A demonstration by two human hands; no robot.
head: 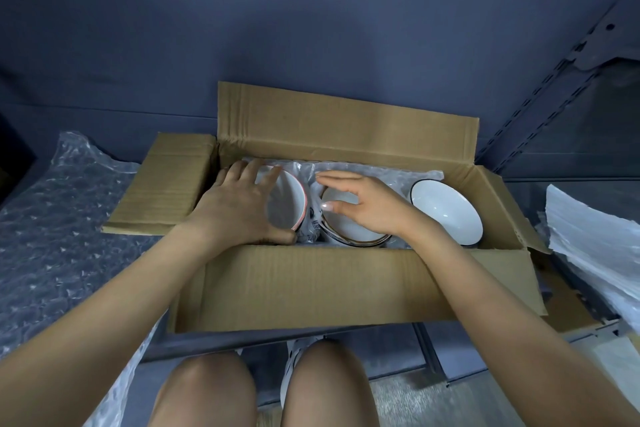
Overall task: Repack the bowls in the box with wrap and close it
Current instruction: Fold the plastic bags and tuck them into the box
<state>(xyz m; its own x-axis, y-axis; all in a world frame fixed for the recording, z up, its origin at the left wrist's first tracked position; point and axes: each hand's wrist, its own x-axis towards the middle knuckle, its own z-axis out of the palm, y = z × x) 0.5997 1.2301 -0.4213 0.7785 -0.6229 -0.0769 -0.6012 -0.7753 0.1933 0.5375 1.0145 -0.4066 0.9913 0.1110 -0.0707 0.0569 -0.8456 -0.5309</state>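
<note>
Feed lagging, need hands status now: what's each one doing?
Left hand: fingers curled round the pink-rimmed bowl, gripping it.
Right hand: open, holding nothing, over the middle bowl.

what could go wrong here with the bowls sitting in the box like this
The left bowl and middle bowl sit close together with little wrap visible between them; they might knock and chip. The right bowl lies bare on top, and the bubble wrap is outside the box, so closing now may leave the bowls uncushioned.

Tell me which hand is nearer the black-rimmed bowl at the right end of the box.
Right. The right hand hovers over the middle bowl, just left of the black-rimmed bowl. The left hand is at the box's far left end, on the red-rimmed bowl.
</note>
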